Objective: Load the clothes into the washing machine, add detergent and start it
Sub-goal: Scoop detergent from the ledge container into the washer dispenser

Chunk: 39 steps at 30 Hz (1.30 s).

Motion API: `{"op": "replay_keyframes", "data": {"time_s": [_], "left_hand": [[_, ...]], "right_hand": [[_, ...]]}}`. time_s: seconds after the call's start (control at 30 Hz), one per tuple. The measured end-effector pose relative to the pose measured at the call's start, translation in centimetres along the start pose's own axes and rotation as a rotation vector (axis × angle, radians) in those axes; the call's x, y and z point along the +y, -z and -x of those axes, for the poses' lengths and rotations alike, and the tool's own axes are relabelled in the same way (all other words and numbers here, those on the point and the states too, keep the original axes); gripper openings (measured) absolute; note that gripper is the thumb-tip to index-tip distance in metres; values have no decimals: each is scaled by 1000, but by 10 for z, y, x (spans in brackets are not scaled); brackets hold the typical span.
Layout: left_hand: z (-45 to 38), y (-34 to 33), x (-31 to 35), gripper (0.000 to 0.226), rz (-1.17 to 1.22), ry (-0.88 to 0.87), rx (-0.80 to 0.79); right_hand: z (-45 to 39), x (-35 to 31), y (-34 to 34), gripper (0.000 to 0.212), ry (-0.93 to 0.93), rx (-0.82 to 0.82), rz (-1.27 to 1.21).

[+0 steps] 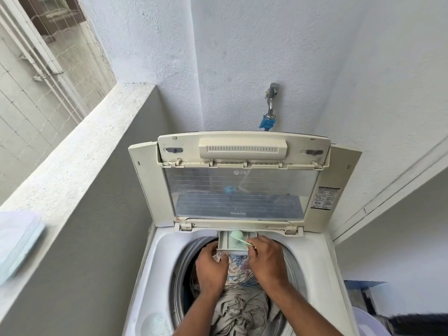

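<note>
Washer: white top-loading washing machine (155,258), centre of the scene, its hinged lid with clear window panel (240,190) raised upright against the far wall.

Drum contents: crumpled beige and grey clothes (238,309) fill the round opening; a pale garment with coloured printed figures (236,263) lies on top at the far side.

Dispenser: small grey plastic detergent drawer (224,241), pulled out at the far rim of the opening, just below the lid hinge.

Scoop: mint-green plastic measuring scoop (236,235), bowl tilted over the drawer, thin handle running right.

Left hand (212,267): over the drum, near the drawer's left front corner; fingers curled downward at the drawer's edge, whether they hold it cannot be told.

Right hand (265,258): right of the drawer, fingers pinching the scoop's handle end.

Fixtures: metal wall tap (271,98) with a blue hose connector (266,123) on the far wall above the lid.

Left side: grey concrete ledge (80,146) beneath a netted window; a blurred pale blue stack (17,243) rests on it, near left.
</note>
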State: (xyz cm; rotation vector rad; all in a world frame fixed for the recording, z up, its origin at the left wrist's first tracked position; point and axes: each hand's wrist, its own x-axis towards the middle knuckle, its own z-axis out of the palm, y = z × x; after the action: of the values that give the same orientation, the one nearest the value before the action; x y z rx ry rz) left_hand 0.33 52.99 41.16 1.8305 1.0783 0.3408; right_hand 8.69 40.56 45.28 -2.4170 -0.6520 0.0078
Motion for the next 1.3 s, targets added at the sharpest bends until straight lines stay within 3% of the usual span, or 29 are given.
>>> {"op": "replay_keyframes", "data": {"time_s": [0.27,0.63,0.77,0.87,0.93,1.03,1.3], "left_hand": [[2,3,0,44,5,-5,-4],[11,10,6,46,33,-1,-2],[17,18,12,46,58,4,-2],[18,28,18,48,116,12,8],[20,34,24,47,154,31,31],[26,46,33,46,237,62,67],[46,82,64,35,613,178,130]], "right_hand": [[9,-2,8,34,201,14,215],[20,-1,12,30,68,4,143],[26,-8,17,22,-132,92,-157],[28,-21,26,20,-528,173,-631],[29,-30,32,24,-691,160,-928],[30,-44,41,28,-750,121,-1131],[39,-85,66,32,-758,89,-1331]]}}
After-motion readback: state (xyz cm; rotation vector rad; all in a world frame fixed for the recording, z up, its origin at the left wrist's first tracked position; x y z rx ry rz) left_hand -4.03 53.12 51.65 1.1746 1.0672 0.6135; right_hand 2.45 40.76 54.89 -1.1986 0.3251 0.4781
